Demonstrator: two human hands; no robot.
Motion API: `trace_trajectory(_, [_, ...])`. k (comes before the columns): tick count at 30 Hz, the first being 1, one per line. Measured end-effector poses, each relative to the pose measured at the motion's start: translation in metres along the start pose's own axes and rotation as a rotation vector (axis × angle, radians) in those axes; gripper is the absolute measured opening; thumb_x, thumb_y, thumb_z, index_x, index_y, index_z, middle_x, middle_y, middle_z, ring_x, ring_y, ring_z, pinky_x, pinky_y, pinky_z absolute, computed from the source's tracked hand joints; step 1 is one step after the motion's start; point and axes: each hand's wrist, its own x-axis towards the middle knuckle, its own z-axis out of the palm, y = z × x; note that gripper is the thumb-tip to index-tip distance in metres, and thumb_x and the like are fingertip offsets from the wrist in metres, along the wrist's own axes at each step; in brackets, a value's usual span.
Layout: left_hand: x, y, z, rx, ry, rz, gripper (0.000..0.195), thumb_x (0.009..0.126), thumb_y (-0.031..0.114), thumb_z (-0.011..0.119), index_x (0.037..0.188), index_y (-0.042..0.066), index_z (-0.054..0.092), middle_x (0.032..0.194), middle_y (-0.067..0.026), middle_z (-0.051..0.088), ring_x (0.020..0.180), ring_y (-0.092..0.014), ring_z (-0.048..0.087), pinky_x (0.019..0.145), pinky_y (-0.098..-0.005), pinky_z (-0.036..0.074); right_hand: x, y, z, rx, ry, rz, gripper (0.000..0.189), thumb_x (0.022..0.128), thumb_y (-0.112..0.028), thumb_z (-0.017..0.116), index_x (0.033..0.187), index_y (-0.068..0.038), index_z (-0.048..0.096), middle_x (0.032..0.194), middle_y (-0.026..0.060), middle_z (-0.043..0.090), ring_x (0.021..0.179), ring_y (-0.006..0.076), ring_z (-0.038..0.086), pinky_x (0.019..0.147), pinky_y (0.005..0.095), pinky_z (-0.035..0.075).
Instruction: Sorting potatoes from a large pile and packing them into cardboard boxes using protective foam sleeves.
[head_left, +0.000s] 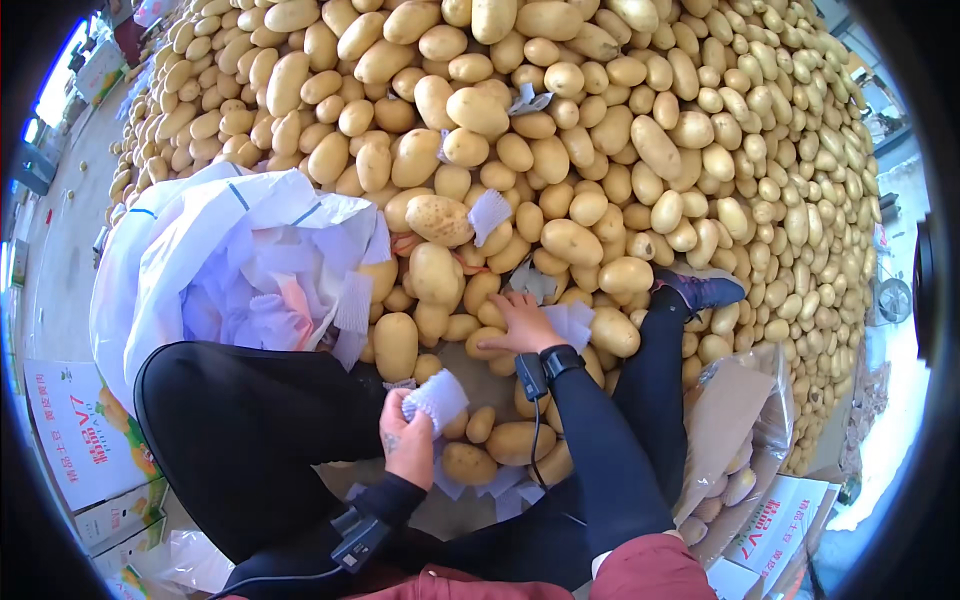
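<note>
My left hand (409, 441) pinches a white foam net sleeve (437, 399) between thumb and fingers. Ahead and to its right, my right hand (523, 324) rests on the potatoes (480, 292) at the near edge of a large pile, fingers spread; whether a potato is under the palm cannot be told. More foam sleeves (570, 322) lie just right of that hand. A large potato (469, 463) and several others lie on the floor between the legs. To the left stands a white woven sack (180, 240), its mouth wide, filled with foam sleeves (240, 300).
At the right, an open carton with a clear plastic liner (780, 405) holds sleeved potatoes (739, 486). Printed potato cartons (82, 427) stand at the left. My bent legs frame the work area, with one shoe (701, 289) against the pile. Cables run from both wrists.
</note>
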Motion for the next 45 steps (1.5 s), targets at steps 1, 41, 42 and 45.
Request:
trace_trajectory(1, [0.006,0.003,-0.002,0.0,0.015,0.036,0.015,0.086,-0.001,0.048,0.1,0.004,0.051,0.091,-0.0014,0.055,0.079,-0.007,0.052,0.07,-0.0243,0.045,-0.005,0.003,0.01,0.075,0.059,-0.017,0.09,0.071,-0.052,0.078,0.141,-0.007,0.044,0.137,0.0211,0.047,0.125,0.0393,0.046,0.104,0.046,0.042])
trace_trajectory(41, [0.13,-0.144,0.006,1.64,-0.824,0.486,0.016,0.083,0.024,0.064,0.093,0.018,0.074,0.143,-0.0187,0.04,0.123,-0.048,0.042,0.094,-0.0476,0.05,-0.092,-0.084,0.131,0.239,-0.345,0.623,0.045,0.087,-0.025,0.06,0.122,0.002,0.057,0.111,0.0246,0.068,0.104,0.0359,0.067,0.087,0.0436,0.054])
trace_trajectory(42, [0.127,-0.143,0.003,1.642,-0.733,0.612,0.015,0.082,0.021,0.065,0.094,0.018,0.074,0.141,-0.0183,0.042,0.122,-0.045,0.043,0.092,-0.0474,0.051,-0.087,-0.083,0.148,0.268,-0.248,0.748,0.04,0.093,-0.024,0.056,0.124,0.001,0.056,0.11,0.0221,0.069,0.104,0.0368,0.067,0.087,0.0435,0.055])
trace_trajectory(45, [0.104,-0.109,-0.004,1.521,-0.634,0.574,0.018,0.082,0.023,0.066,0.096,0.015,0.073,0.143,-0.0206,0.041,0.125,-0.05,0.042,0.094,-0.0496,0.049,-0.084,-0.094,0.168,0.266,-0.075,0.728,0.037,0.094,-0.026,0.055,0.123,-0.004,0.059,0.109,0.0204,0.069,0.104,0.0363,0.068,0.082,0.0445,0.056])
